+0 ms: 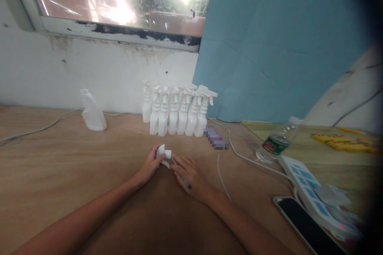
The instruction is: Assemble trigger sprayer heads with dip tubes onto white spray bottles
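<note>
In the head view, my left hand [151, 166] is closed around a white trigger spray head [168, 154], its round collar turned to the right. Close beside it is my right hand [191, 175], fingers bent around a thin rod [186, 182] with a dark end. The front of that rod is partly hidden by the fingers, so its exact kind is unclear. Beyond both hands, several white spray bottles [172, 115] with trigger heads stand upright in a tight group. A white bottle without a spray head [93, 112] stands apart at the left.
A thin white tube or wire [222, 177] lies right of my right hand. Farther right are a plastic water bottle [277, 143], a power strip [311, 191], a phone [308, 225] and yellow items [344, 143]. A blurred purple object [216, 138] lies by the bottles.
</note>
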The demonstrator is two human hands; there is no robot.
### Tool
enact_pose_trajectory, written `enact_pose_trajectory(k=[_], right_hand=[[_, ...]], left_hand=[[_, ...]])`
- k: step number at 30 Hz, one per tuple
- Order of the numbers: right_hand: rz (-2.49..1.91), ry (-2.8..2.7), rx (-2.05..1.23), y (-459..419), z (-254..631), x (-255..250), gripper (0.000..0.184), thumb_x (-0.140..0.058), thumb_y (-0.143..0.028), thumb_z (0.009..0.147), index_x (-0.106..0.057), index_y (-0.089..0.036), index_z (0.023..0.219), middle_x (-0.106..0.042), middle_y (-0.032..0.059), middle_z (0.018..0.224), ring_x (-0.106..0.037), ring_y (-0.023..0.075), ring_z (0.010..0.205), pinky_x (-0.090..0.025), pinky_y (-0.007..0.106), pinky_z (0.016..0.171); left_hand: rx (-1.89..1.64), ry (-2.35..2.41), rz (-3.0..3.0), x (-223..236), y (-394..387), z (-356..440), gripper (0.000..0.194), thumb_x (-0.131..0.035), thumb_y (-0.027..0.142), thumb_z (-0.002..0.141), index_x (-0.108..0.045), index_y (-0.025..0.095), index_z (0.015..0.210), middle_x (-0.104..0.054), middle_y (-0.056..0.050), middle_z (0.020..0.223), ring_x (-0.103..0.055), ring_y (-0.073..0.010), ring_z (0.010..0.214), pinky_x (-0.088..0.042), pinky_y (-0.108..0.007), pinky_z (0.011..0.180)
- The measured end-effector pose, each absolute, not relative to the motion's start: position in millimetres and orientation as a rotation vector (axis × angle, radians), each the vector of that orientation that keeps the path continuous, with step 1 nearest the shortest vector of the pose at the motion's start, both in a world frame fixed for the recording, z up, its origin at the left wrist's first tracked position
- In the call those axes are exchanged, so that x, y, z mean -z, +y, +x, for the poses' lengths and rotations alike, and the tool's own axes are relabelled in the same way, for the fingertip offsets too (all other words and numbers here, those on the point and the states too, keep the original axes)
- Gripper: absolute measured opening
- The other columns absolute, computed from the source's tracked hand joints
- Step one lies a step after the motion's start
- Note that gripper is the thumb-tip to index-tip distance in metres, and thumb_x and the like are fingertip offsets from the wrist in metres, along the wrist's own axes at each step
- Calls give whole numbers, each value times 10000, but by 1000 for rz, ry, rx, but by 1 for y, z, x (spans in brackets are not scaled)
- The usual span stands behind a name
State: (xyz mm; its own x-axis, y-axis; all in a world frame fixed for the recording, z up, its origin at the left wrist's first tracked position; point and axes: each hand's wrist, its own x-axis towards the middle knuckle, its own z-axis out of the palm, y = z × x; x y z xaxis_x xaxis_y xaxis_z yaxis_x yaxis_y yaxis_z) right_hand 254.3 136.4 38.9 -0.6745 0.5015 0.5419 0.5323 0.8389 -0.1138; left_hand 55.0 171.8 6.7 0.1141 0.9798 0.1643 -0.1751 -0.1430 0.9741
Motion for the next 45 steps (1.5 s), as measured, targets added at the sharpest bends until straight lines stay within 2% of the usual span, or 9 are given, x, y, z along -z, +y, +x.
enact_pose_trajectory(k=[7, 12, 15, 20, 28, 31, 35, 40, 45], right_hand=[[-818, -2274, -17, 136, 263, -43, 269, -489, -123, 885, -624, -218, 1097, -636, 116, 1241, -591, 248, 1126, -471, 438, 958], [-1010, -2212, 142, 147, 274, -43, 227, -505, -111, 860, -670, -195, 992, -634, 154, 1238, -588, 299, 1113, -456, 503, 940], [-1105, -2152, 150, 153, 279, -42, 205, -501, -137, 882, -688, -196, 940, -681, 144, 1150, -619, 296, 1055, -471, 492, 906], [-1088, -2090, 55, 152, 278, -41, 206, -490, -230, 940, -692, -192, 928, -719, 120, 1070, -655, 266, 987, -484, 438, 891], [-1046, -2045, -149, 148, 273, -37, 216, -494, -251, 950, -701, -195, 935, -735, 90, 990, -668, 249, 933, -494, 413, 875], [-1049, -2012, -196, 148, 275, -36, 211, -494, -254, 950, -697, -196, 949, -730, 93, 1008, -665, 249, 952, -494, 410, 888], [-1025, -1991, -218, 146, 279, -40, 201, -484, -242, 953, -679, -200, 980, -712, 93, 1040, -646, 245, 1002, -478, 410, 920], [-969, -1966, -195, 144, 282, -47, 187, -476, -222, 956, -659, -207, 988, -694, 88, 1003, -628, 235, 988, -463, 406, 906], [-904, -1935, -72, 145, 283, -51, 185, -472, -186, 948, -655, -215, 944, -693, 67, 937, -612, 233, 947, -418, 428, 910]], left_hand=[[-1302, 1085, 1462, -8, 176, 48, 527, -667, 424, 780, -523, 168, 1217, -655, -99, 1068, -630, -214, 933, -485, -324, 831], [-1323, 1284, 1633, -3, 180, 44, 393, -723, 403, 721, -667, 167, 1031, -657, -104, 970, -599, -256, 923, -432, -394, 896], [-1351, 1321, 1740, -3, 181, 45, 341, -740, 400, 700, -692, 193, 966, -638, -88, 963, -567, -266, 981, -396, -411, 956], [-1486, 1392, 1773, -7, 204, 36, 366, -662, 371, 768, -623, 186, 1082, -532, -106, 1159, -529, -259, 1076, -416, -409, 955], [-1708, 1524, 1632, -11, 284, 20, 632, -681, 295, 735, -440, 143, 1299, -457, -166, 1317, -502, -265, 1163, -461, -371, 917], [-1698, 1496, 1627, -12, 299, 23, 631, -697, 293, 734, -453, 137, 1295, -544, -161, 1262, -558, -257, 1122, -463, -366, 927], [-1706, 1487, 1565, -12, 298, 18, 505, -654, 317, 784, -503, 149, 1236, -627, -134, 1159, -622, -243, 1023, -474, -368, 910], [-1853, 1531, 1400, -14, 271, -6, 430, -626, 376, 795, -548, 169, 1164, -626, -110, 1114, -584, -272, 1038, -416, -408, 970], [-1994, 1384, 1245, -15, 227, -25, 437, -555, 416, 796, -533, 196, 1172, -601, -52, 1110, -558, -220, 1037, -431, -318, 936]])
